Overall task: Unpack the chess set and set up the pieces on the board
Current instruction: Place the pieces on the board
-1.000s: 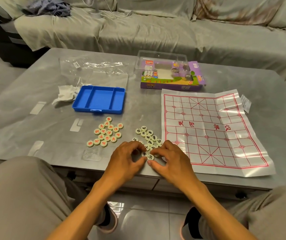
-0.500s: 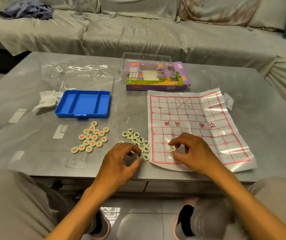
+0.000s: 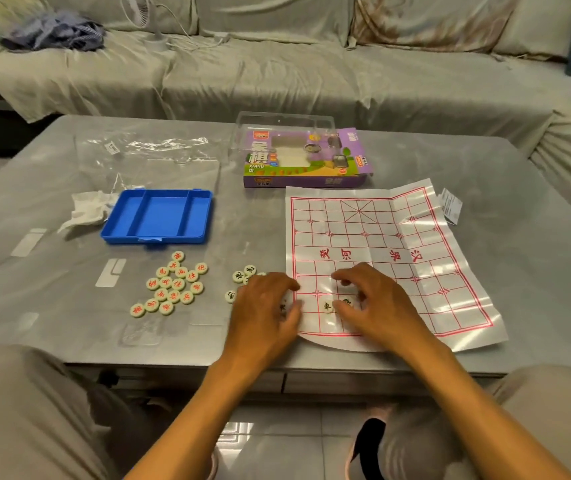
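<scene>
Two black pieces are now lying on the paper board, lower centre, so setup is starting. The right hand is pinching one; the left hand, fingers curled, is covering the black pile, its grip hidden.

Dim greenish light, glare on board
</scene>
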`<state>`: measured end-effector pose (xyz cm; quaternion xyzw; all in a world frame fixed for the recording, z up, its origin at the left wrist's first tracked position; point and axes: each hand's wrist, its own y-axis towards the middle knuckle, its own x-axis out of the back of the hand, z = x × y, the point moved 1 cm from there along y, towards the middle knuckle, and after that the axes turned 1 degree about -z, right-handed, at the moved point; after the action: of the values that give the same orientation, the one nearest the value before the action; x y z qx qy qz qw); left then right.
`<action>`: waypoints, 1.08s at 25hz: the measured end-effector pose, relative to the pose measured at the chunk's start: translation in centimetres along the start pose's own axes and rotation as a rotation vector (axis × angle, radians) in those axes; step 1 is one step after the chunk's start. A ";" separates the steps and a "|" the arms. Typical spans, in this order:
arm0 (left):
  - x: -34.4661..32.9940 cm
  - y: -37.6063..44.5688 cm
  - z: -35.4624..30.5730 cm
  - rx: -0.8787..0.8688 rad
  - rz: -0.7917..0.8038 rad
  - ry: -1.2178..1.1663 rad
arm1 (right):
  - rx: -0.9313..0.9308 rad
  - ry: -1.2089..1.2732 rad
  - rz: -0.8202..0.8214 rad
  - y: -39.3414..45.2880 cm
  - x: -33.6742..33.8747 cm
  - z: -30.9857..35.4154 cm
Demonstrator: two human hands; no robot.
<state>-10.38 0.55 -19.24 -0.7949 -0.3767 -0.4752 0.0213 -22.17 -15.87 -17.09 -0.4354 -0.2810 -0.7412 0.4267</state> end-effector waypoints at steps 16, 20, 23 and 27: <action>5.0 1.5 5.7 0.008 0.245 0.146 | 0.111 -0.029 0.050 3.4 -5.1 9.4; 5.2 1.6 5.5 0.001 0.228 0.116 | 0.063 0.018 -0.035 3.9 -5.1 9.3; 5.7 1.5 5.3 0.069 0.207 0.067 | -0.029 0.077 -0.138 4.4 -2.0 6.5; 4.4 3.5 1.5 0.115 0.159 -0.116 | -0.249 0.057 -0.124 3.8 1.3 0.2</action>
<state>-5.97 1.14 -15.53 -0.8459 -0.3396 -0.4027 0.0829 -19.07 -18.07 -15.74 -0.4455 -0.2008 -0.8075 0.3304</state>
